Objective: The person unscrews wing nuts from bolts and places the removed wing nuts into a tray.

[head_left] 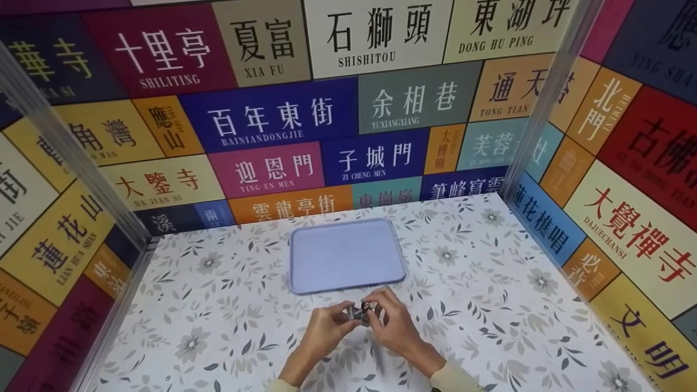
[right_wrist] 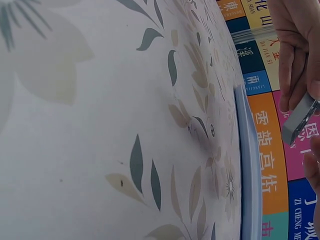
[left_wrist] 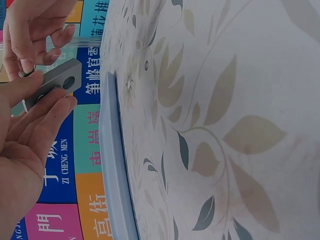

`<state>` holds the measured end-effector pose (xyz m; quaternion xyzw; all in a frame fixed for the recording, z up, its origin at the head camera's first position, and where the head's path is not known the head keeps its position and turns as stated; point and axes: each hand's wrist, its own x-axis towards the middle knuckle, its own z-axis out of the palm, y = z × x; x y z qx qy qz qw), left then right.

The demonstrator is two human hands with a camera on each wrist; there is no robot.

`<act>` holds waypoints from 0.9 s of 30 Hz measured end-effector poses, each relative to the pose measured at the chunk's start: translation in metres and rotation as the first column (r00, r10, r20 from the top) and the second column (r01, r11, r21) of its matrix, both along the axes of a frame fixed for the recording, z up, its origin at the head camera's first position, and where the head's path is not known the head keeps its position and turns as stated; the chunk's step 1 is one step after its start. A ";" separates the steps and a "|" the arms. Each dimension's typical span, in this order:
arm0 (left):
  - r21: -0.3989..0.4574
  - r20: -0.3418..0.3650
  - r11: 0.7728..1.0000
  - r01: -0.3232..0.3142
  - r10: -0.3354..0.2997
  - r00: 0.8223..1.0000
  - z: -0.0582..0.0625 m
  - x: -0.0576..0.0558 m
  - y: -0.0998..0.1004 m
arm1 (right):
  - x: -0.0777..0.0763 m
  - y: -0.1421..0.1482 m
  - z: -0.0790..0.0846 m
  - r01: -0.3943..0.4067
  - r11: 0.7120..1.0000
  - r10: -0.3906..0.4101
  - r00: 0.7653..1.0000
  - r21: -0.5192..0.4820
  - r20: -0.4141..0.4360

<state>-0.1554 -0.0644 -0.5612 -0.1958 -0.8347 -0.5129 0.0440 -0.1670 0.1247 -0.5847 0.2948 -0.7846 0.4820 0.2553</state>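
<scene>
Above the table, in front of the tray, both hands meet at a small grey metal block. My left hand grips the block between thumb and fingers; a round hole shows near its free end. The fingers of my right hand pinch a small dark metal part against the other end of the block. Fingertips hide most of this part, so its exact kind cannot be told. In the right wrist view the block appears tilted at the right edge, partly cut off.
A pale blue tray with a raised rim lies just beyond the hands. White cloth with leaf and flower print covers the table. Colourful sign-printed panels stand around the back and sides, with clear corner posts.
</scene>
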 end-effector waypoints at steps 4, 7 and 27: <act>0.017 0.020 1.000 0.007 -0.007 1.000 0.000 0.000 0.000 | 0.000 -0.002 -0.001 -0.007 1.000 0.006 1.000 -0.019 -0.025; 0.019 0.022 1.000 0.009 -0.010 1.000 0.000 0.000 0.000 | 0.000 -0.003 -0.001 0.008 1.000 -0.009 0.999 -0.028 -0.036; 0.017 0.016 1.000 0.004 -0.004 1.000 -0.001 0.000 0.000 | 0.003 -0.008 0.010 0.012 0.993 -0.027 0.992 -0.119 -0.123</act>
